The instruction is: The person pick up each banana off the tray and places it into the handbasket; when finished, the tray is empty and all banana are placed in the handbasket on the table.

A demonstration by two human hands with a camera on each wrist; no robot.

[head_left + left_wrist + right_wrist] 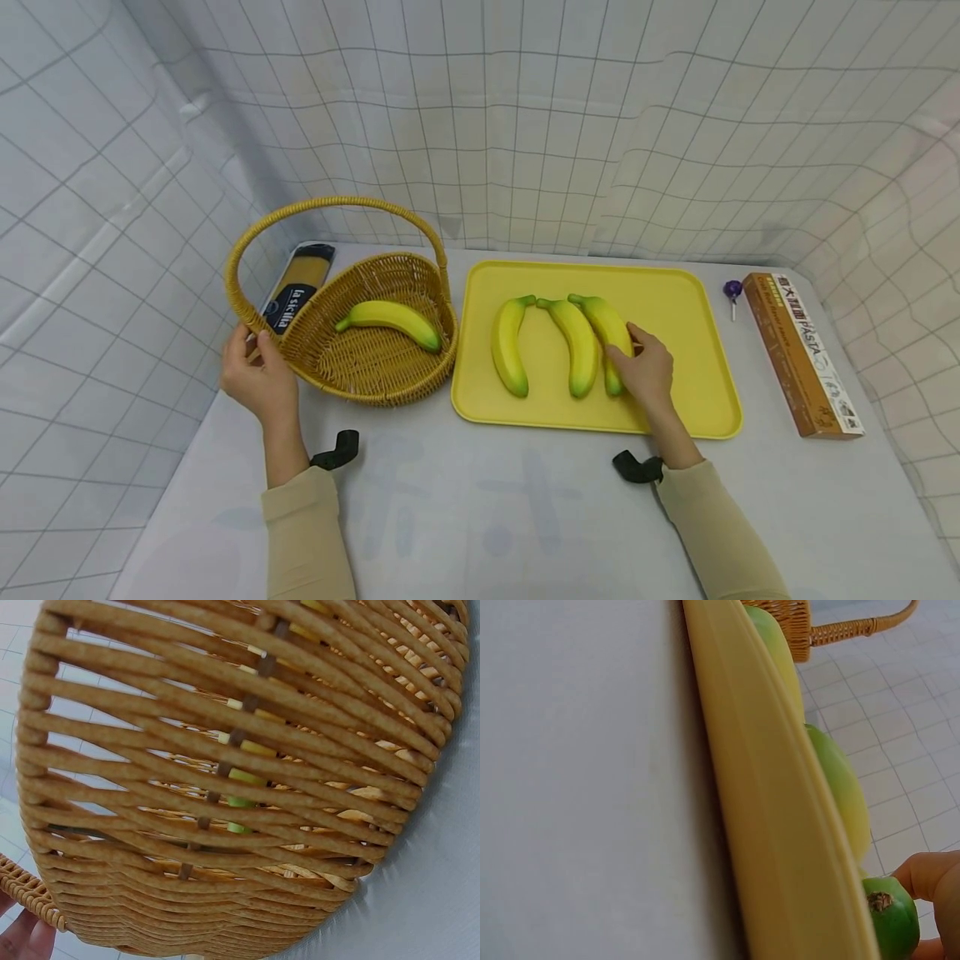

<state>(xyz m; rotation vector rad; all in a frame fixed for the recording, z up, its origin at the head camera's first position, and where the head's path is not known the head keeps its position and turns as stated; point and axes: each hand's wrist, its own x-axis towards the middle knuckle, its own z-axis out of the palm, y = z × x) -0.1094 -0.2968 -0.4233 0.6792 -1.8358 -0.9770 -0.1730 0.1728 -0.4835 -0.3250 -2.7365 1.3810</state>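
Observation:
My left hand (258,375) grips the wicker basket (390,392) where its arched handle meets the rim at the left side. One banana (390,317) lies inside the basket, and bits of it show through the weave in the left wrist view. On the yellow tray (675,308) rest a left banana (510,346), a middle banana (576,346) and a right banana (603,321). The right banana is pinched between the thumb and fingers of my right hand (647,367). In the right wrist view its green end (891,919) shows between the fingers, behind the tray's edge.
Behind the basket lies a dark pasta packet (296,287). Right of the tray are a purple lollipop (732,290) and a long brown pasta box (802,354). A white gridded curtain (525,125) hangs along the back and sides of the table.

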